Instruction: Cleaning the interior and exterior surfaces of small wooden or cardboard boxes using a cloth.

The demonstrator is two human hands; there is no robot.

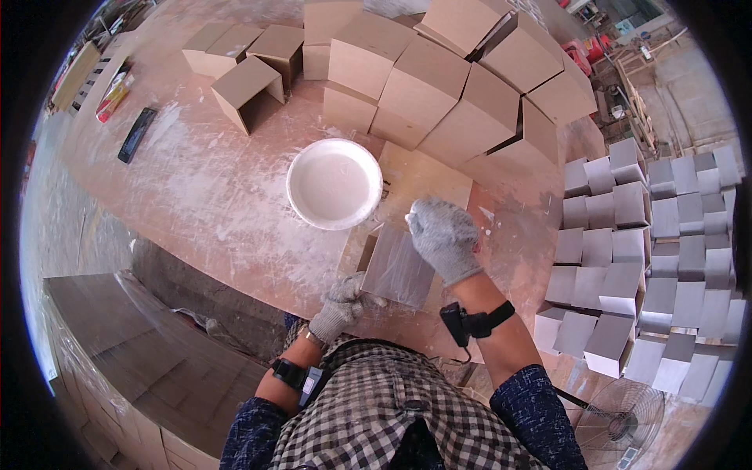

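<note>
A grey-brown box-shaped panel piece (401,268) with pale streaks on its top stands before me on a light wooden board (423,174). My left hand (345,304), in a grey knit glove, is closed on its near left corner. Over the far right part of the piece is my right hand (444,235), also gloved and curled into a fist. Whatever that fist may hold is hidden by the glove. Just beyond the piece, left of the board, sits a round white basin (296,202) containing a whitish, smooth substance.
Brown open-sided boxes (419,82) are stacked at the table's far side, smaller ones (247,84) to their left. A dark phone-like object (138,135) lies at left. Stacked grey-topped boxes (611,244) stand right, above a fan (623,423). Film-wrapped boxes (149,352) stand lower left.
</note>
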